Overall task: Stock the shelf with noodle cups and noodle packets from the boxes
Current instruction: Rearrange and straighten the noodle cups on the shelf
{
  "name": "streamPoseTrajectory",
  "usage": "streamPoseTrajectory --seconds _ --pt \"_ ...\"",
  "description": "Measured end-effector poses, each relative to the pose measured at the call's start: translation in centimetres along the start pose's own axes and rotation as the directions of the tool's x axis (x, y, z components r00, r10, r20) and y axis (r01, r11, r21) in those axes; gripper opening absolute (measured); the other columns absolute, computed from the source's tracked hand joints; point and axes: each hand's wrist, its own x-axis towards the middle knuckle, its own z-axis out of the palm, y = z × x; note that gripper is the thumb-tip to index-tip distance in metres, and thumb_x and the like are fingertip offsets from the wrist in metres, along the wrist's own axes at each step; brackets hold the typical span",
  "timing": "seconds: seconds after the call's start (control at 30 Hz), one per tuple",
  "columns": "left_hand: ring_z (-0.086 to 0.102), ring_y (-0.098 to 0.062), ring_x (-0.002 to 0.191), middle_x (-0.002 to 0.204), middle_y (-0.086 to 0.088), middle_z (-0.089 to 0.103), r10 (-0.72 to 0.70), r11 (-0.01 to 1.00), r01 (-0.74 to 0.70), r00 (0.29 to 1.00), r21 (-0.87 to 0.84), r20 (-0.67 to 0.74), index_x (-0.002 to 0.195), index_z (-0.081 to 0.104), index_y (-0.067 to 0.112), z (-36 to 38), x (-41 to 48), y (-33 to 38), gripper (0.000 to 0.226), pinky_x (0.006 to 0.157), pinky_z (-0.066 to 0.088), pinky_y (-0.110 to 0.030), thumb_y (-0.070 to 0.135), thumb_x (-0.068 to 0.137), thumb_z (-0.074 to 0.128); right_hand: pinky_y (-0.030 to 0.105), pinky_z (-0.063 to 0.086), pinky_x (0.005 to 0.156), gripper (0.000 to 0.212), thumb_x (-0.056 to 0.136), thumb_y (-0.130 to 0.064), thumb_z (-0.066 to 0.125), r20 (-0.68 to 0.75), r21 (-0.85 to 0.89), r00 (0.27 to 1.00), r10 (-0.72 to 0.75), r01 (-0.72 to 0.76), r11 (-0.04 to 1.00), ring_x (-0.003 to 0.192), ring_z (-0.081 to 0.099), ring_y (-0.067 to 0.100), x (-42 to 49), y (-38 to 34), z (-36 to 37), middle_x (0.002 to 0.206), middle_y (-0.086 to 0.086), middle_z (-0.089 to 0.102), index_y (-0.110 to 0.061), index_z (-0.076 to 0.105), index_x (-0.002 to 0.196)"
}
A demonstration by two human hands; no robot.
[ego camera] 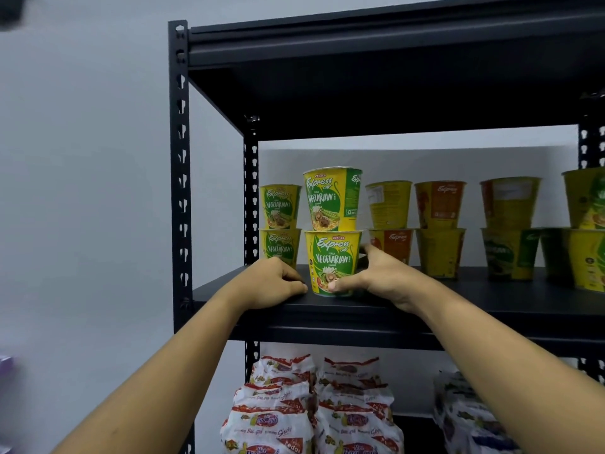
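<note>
Noodle packets [278, 404] lie stacked below. At the shelf's [360, 306] front edge, near its left corner, the left hand [273, 283] rests with its grip clenched on nothing. The right hand [376, 276] grasps the bottom vegetarian cup [330, 257], which carries a second cup [330, 199]. More cups [438, 204] stand behind, along the back edge.

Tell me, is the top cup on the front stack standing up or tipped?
Standing up. The top cup sits level on the lower cup, wide rim upward, label the right way up.
</note>
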Motion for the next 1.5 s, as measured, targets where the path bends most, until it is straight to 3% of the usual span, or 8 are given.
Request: streamPoseTrajectory --seconds 0.23,0.47,0.63,0.97,1.07,1.17,1.33,1.5 --pt "0.062 -0.01 0.104 0.118 0.007 0.073 -0.013 1.0 0.013 1.0 -0.01 0.002 0.116 0.079 0.025 0.0 0.1 0.0 0.029 0.09 0.048 -0.028 0.04 0.099 0.062 0.032 0.051 0.092 0.084 0.069 -0.01 0.091 0.007 -0.003 1.0 0.007 -0.007 1.0 0.104 0.063 0.013 0.4 0.4 -0.1 0.115 -0.004 0.068 -0.023 0.048 0.139" --pt "0.06 -0.01 0.108 0.124 0.007 0.071 -0.013 1.0 0.013 1.0 -0.004 -0.028 0.124 0.075 0.024 0.1 0.0 0.0 0.032 0.09 0.044 -0.025 0.038 0.098 0.062 0.026 0.048 0.082 0.092 0.067 -0.02 0.094 0.0 -0.005 1.0 -0.011 0.011 1.0 0.105 0.061 0.01 0.4 0.4 0.0 0.124 -0.003 0.066 -0.025 0.044 0.143" --pt "0.061 -0.01 0.117 0.127 0.009 0.069 -0.05 0.976 0.018 0.989 -0.215 -0.143 0.131 0.069 0.027 -0.3 0.6 -0.9 0.034 0.102 0.045 -0.027 0.034 0.098 0.065 0.032 0.046 0.094 0.095 0.065 -0.029 0.096 -0.004 -0.008 1.0 -0.022 0.022 1.0 0.112 0.059 0.012 0.5 0.6 0.0 0.133 -0.005 0.063 -0.027 0.044 0.145" --pt "0.072 -0.012 0.106 0.127 0.001 0.068 -0.113 0.692 -0.053 0.977 -0.72 -0.18 0.144 0.052 0.025 -1.8 2.6 0.6 0.063 0.108 0.05 -0.047 0.046 0.087 0.071 0.019 0.043 0.074 0.08 0.071 -0.021 0.092 0.006 0.039 0.999 -0.035 0.035 0.999 0.098 0.059 0.001 0.3 0.5 -0.1 0.114 -0.012 0.066 -0.026 0.048 0.137" --pt "0.068 -0.017 0.116 0.133 -0.004 0.067 -0.099 0.549 -0.061 0.986 -0.834 -0.137 0.151 0.044 0.022 -2.4 3.5 1.4 0.068 0.112 0.044 -0.047 0.03 0.09 0.071 0.024 0.045 0.08 0.085 0.069 -0.025 0.094 0.002 0.032 1.0 -0.029 0.029 0.999 0.105 0.06 0.005 0.5 0.6 -0.1 0.122 -0.008 0.066 -0.028 0.048 0.14" --pt "0.063 -0.024 0.123 0.13 -0.005 0.069 -0.084 0.464 -0.045 0.992 -0.885 -0.094 0.151 0.045 0.021 -3.0 4.3 2.0 0.086 0.108 0.046 -0.046 0.04 0.074 0.078 0.029 0.046 0.089 0.088 0.066 -0.027 0.095 -0.006 0.013 1.0 -0.03 0.03 0.999 0.11 0.06 0.009 0.7 0.8 -0.1 0.126 -0.008 0.066 -0.029 0.047 0.14" --pt "0.064 -0.021 0.113 0.121 -0.002 0.073 -0.013 0.432 -0.04 0.999 -0.901 -0.05 0.135 0.058 0.018 -3.0 4.8 3.5 0.04 0.087 0.05 -0.039 0.028 0.097 0.063 0.039 0.048 0.104 0.091 0.064 -0.029 0.097 -0.012 -0.012 1.0 -0.024 0.024 1.0 0.114 0.062 0.013 1.0 1.0 -0.1 0.126 -0.008 0.067 -0.029 0.048 0.14" --pt "0.066 -0.025 0.112 0.12 -0.004 0.073 -0.005 0.441 -0.072 0.997 -0.895 -0.082 0.136 0.056 0.02 -2.6 5.3 4.1 0.043 0.086 0.053 -0.042 0.023 0.094 0.069 0.042 0.046 0.107 0.085 0.065 -0.026 0.096 -0.018 -0.022 1.0 -0.024 0.024 0.999 0.113 0.062 0.013 0.9 0.8 0.0 0.123 -0.008 0.068 -0.028 0.051 0.137"
